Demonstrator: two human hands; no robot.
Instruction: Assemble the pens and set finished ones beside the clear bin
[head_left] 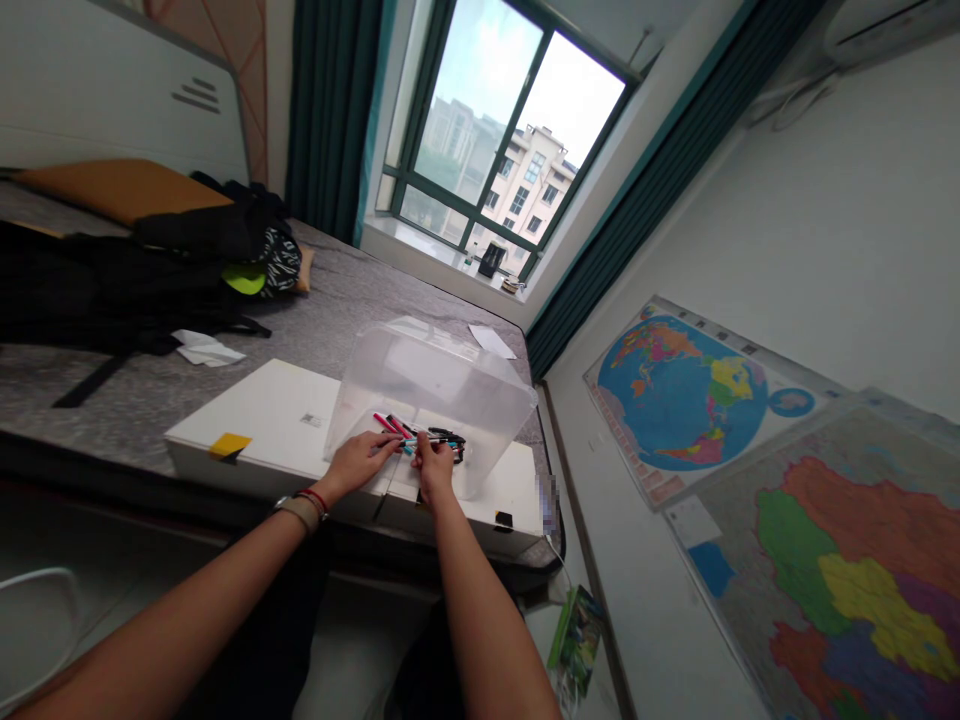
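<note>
Bin as reference. Nearest to you: white boxes [255, 415] under the bin and out to both sides, seam below its near side; yellow tab [230, 444] left of the bin, black tab [504, 520] to its right. Your left hand [363, 463] is at the bin's near side, fingers closed in a pinch on one end of a pen [409, 442]. Your right hand [435, 468], just right of it, has fingers curled on the other end. Pen's long axis runs roughly left-right across the bin's near side; can't tell which way the tip points. Clear plastic bin [442, 365] holds pink pens [385, 422] angled away to the left, plus dark pens [448, 436] bunched to the right. Can't tell if the bin is upright or on its side. Farther: white paper [491, 341] behind the bin to the right, on the bed [345, 280]; window [517, 120] beyond.
</note>
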